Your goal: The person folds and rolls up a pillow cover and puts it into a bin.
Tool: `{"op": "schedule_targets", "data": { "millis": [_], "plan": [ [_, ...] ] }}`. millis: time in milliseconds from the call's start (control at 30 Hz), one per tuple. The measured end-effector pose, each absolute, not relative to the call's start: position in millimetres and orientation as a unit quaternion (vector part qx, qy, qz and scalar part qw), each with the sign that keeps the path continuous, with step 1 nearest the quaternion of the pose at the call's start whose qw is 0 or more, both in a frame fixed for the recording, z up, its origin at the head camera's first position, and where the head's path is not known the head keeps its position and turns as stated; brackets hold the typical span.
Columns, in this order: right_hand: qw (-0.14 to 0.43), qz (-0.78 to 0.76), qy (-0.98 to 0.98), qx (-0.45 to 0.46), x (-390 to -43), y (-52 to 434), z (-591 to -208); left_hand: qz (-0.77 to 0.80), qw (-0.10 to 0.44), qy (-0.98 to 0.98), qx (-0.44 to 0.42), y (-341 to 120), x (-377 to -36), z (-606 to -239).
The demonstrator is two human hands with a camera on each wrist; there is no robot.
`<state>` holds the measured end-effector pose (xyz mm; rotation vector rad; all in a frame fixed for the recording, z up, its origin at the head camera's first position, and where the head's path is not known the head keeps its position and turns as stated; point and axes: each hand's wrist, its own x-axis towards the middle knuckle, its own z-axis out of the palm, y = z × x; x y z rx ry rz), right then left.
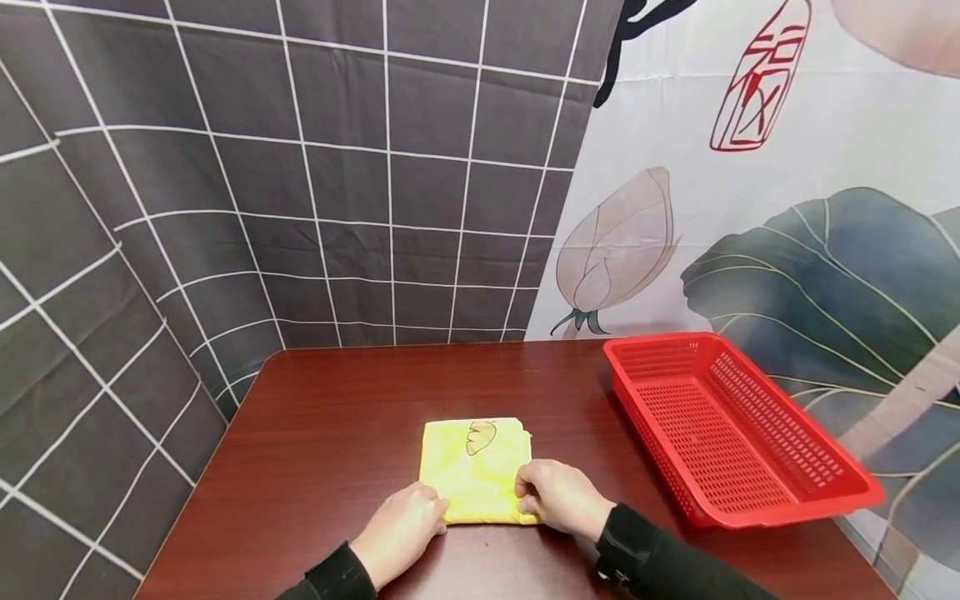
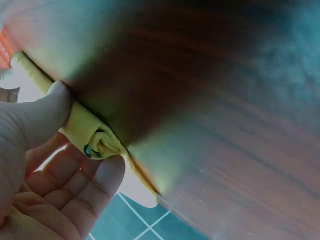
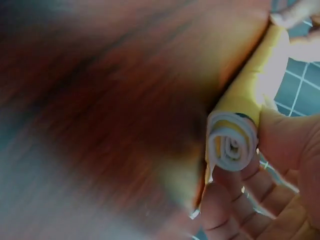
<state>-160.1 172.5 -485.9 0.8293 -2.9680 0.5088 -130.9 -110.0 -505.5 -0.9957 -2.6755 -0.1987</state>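
1. Cloth [image 1: 474,467], yellow, on table [image 1: 315,433]: near edge rolled, far part flat (rolling started, most left).
2. Left hand [image 1: 399,529], right hand [image 1: 558,496]: my grip pinches the roll's ends.
3. Red basket [image 1: 780,500]: holds nothing.

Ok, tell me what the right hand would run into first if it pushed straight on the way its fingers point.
The right hand points away from the person, up the table. First in its path is the unrolled part of the yellow cloth it is gripping; past that, probably only bare table. The red basket sits off to the side.
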Motion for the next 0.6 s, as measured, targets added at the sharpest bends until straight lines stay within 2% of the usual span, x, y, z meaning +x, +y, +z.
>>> {"op": "schedule_targets", "data": {
  "millis": [233,300,500,600],
  "plan": [
    [0.105,0.052,-0.926,0.358,-154.2,170.9,-485.8,-0.079,0.11,-0.933,-0.334,-108.0,-133.3,-501.5],
    [0.102,0.024,-0.923,0.371,-152.1,169.6,-485.3,-0.088,0.098,-0.935,-0.329,-107.5,-133.7,-500.8],
    [0.048,0.018,-0.93,0.363,-146.8,168.4,-485.0,-0.112,0.075,-0.939,-0.318,-109.5,-134.1,-500.2],
    [0.047,0.033,-0.933,0.354,-146.2,168.7,-485.2,-0.115,0.065,-0.94,-0.315,-110.8,-135.0,-498.4]
  ]
}}
